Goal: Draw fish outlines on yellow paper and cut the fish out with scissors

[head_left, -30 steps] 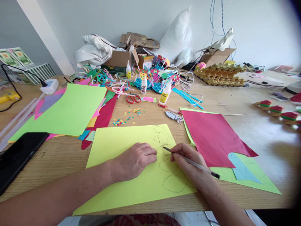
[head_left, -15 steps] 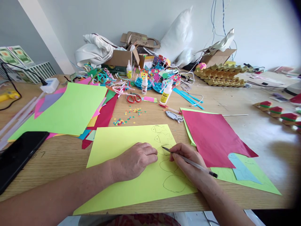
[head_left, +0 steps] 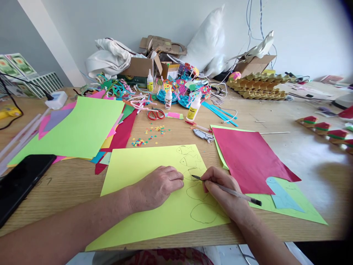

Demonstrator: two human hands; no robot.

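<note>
A yellow sheet of paper (head_left: 132, 228) lies before me, with several pencil-thin fish and oval outlines down its right side. Two upper fish drawings (head_left: 189, 160) have tails, eyes and gill lines. My left hand (head_left: 157, 187) rests on the sheet's middle, fingers curled together, their undersides hidden. In my right hand (head_left: 220, 187) is a slim pen (head_left: 237, 193) with a translucent barrel and black end. Its dark tip is at the third outline from the top. The lowest oval (head_left: 204, 213) lies beside my right wrist.
Coloured paper (head_left: 91, 125) and a black phone (head_left: 24, 180) lie left. Beyond are red-handled scissors (head_left: 156, 114), confetti dots (head_left: 140, 141), a glue bottle (head_left: 193, 107) and a fish cutout (head_left: 203, 134). Red paper (head_left: 248, 158) lies right; egg trays (head_left: 257, 88) stand behind.
The pen tip has moved slightly right and down within the third outline, and my right-hand fingers have shifted with it. My left hand holds its place on the sheet.
</note>
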